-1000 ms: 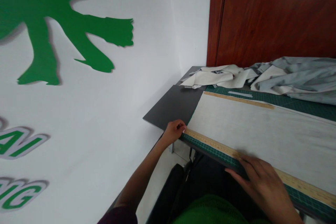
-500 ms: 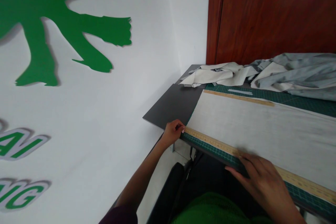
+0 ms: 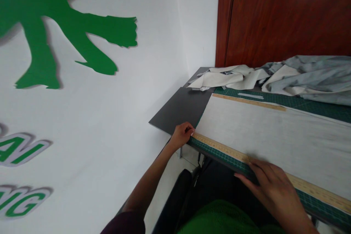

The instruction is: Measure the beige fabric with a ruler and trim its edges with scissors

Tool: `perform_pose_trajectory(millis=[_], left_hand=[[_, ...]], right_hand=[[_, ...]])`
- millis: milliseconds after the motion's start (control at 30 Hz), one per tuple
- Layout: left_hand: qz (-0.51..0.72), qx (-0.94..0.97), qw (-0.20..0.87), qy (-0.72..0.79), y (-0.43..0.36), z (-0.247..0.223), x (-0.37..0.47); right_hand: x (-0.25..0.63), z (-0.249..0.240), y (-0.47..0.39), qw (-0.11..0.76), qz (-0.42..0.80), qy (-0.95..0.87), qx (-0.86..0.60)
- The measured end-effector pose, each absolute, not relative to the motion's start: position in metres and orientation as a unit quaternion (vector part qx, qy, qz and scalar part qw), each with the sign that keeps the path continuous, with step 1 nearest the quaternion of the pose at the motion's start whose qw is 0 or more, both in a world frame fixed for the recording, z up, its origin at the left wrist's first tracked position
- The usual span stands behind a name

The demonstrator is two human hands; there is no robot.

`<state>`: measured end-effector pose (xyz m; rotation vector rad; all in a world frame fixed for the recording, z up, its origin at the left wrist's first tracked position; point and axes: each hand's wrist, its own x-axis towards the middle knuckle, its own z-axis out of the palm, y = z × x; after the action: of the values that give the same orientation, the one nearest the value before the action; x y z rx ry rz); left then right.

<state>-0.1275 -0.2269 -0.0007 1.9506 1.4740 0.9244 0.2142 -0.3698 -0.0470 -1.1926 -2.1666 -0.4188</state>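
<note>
A sheet of white fabric (image 3: 263,128) lies flat over a green cutting mat (image 3: 227,158), with a long wooden ruler (image 3: 222,147) along its near edge. My left hand (image 3: 182,134) is closed in a pinch at the fabric's near left corner, right by the ruler's end; the fingertips hide part of that corner. Farther right, my right hand (image 3: 276,190) rests its extended fingers on the ruler, thumb spread apart toward the table's front edge. A second wooden ruler (image 3: 249,102) lies on the fabric's far edge.
Crumpled grey and cream cloth (image 3: 307,76) is heaped at the back of the table, before a reddish-brown wooden door (image 3: 287,14). A pale strip (image 3: 251,96) lies on the mat's far side. The dark tabletop (image 3: 179,108) meets a white wall (image 3: 123,117) on the left.
My left hand has shifted very slightly up and right at the fabric corner. My right hand, the rulers and the fabric look the same.
</note>
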Motion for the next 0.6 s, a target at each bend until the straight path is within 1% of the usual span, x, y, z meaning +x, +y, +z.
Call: perform_pose_trajectory(millis=[300, 600], left_hand=[[0.335, 0.730, 0.256, 0.537, -0.2199, -0.0020, -0.1258], [0.322, 0.740, 0.270, 0.526, -0.2260, 0.0014, -0.1330]], right_hand=[[0.2145, -0.0427, -0.3693, 0.302, -0.182, -0.828, -0.435], [0.2163, -0.0496, -0.3700, 0.310, -0.154, -0.822, -0.452]])
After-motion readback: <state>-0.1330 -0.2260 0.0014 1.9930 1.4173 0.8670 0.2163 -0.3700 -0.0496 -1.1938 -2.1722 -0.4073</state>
